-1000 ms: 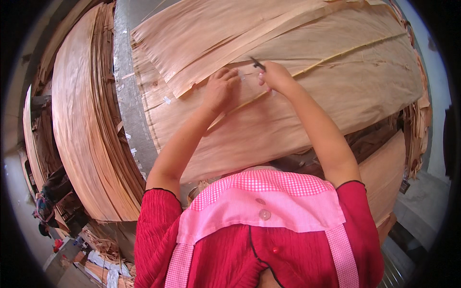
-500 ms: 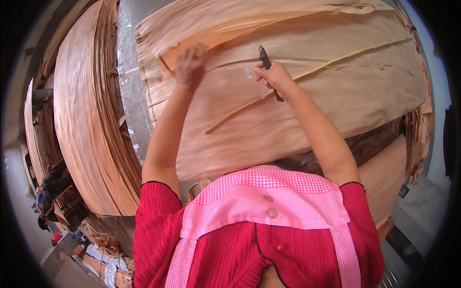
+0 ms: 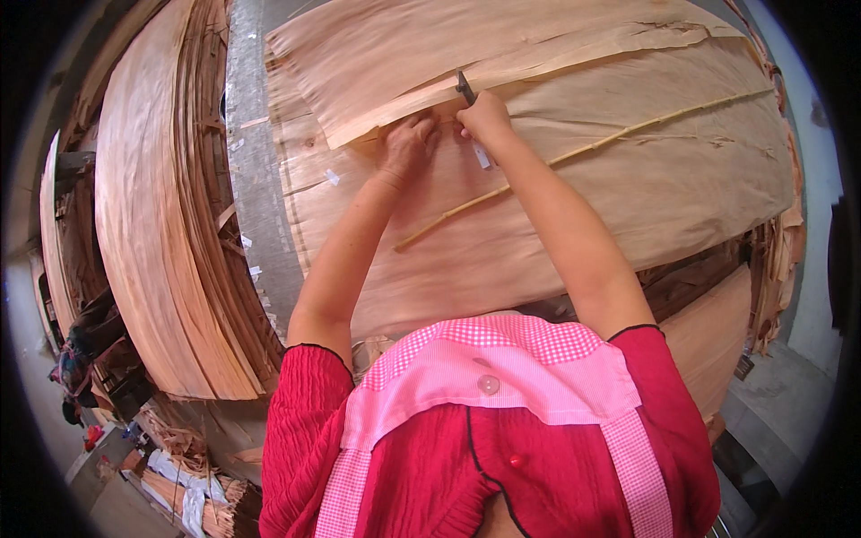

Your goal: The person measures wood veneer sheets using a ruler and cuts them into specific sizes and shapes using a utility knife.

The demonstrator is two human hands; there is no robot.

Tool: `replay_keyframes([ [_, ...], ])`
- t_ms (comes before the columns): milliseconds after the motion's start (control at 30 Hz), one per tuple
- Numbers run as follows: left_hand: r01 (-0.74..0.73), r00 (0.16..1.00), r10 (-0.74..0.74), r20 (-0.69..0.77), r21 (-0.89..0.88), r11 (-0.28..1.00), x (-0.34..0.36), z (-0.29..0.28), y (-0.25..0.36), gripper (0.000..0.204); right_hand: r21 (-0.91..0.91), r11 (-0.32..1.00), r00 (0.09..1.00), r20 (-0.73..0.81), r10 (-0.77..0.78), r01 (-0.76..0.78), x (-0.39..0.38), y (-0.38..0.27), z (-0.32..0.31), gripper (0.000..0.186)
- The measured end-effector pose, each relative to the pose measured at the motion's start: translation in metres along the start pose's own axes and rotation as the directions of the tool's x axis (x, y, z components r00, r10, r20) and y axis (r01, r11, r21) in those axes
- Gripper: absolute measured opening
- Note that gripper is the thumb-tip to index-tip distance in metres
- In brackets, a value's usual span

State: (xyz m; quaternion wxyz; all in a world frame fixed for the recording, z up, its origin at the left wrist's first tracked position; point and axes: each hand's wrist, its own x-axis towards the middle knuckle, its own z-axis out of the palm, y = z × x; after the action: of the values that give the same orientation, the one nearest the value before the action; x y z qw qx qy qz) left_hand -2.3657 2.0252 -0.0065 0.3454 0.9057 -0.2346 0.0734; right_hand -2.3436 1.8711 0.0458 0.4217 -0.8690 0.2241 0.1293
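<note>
A broad, thin wood veneer sheet point(image 3: 556, 197) lies spread in front of me, with another veneer sheet point(image 3: 404, 58) overlapping its far part. My left hand point(image 3: 408, 146) is at the near edge of the upper sheet, fingers bent and drawn together on that edge; the fingertips are partly hidden. Just right of it, my right hand point(image 3: 486, 118) is closed round a dark utility knife point(image 3: 465, 88), whose tip points away from me over the upper sheet's edge. A small whitish tape strip point(image 3: 482, 157) shows below the right hand.
A thin yellowish stick point(image 3: 610, 139) lies slantwise across the lower sheet. Another tape piece point(image 3: 333, 177) rests left of my left forearm. A tall veneer stack point(image 3: 148, 206) stands at the left, beyond a grey surface point(image 3: 256, 134). Wood scraps point(image 3: 184, 444) lie at lower left.
The upper sheet's raised near edge has come down flatter and nearer to me. My left hand has moved right along it. My right hand has shifted up and left with the utility knife.
</note>
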Motion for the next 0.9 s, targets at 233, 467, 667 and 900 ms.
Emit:
replay_keyframes([
  [233, 0.023, 0.997, -0.023, -0.077, -0.009, 1.000, 0.007, 0.001, -0.001, 0.021, 0.257, 0.960, 0.974, 0.223, 0.050, -0.108, 0.001, 0.010, -0.006, 0.009],
  [467, -0.141, 0.947, 0.217, -0.237, 0.299, 0.944, 0.016, -0.001, 0.006, 0.015, 0.179, 0.983, 0.982, 0.178, -0.071, 0.038, -0.002, 0.006, -0.007, 0.011],
  [667, -0.008, 0.995, 0.008, -0.100, 0.004, 1.000, 0.012, 0.007, 0.000, 0.020, -0.223, 0.968, 0.989, 0.114, -0.091, 0.115, 0.004, -0.007, 0.007, 0.014],
  [900, -0.136, 0.963, 0.163, -0.214, 0.134, 0.982, 0.018, 0.006, 0.003, 0.021, 0.045, 0.996, 0.956, 0.287, 0.060, -0.076, -0.013, -0.009, -0.023, 0.022],
])
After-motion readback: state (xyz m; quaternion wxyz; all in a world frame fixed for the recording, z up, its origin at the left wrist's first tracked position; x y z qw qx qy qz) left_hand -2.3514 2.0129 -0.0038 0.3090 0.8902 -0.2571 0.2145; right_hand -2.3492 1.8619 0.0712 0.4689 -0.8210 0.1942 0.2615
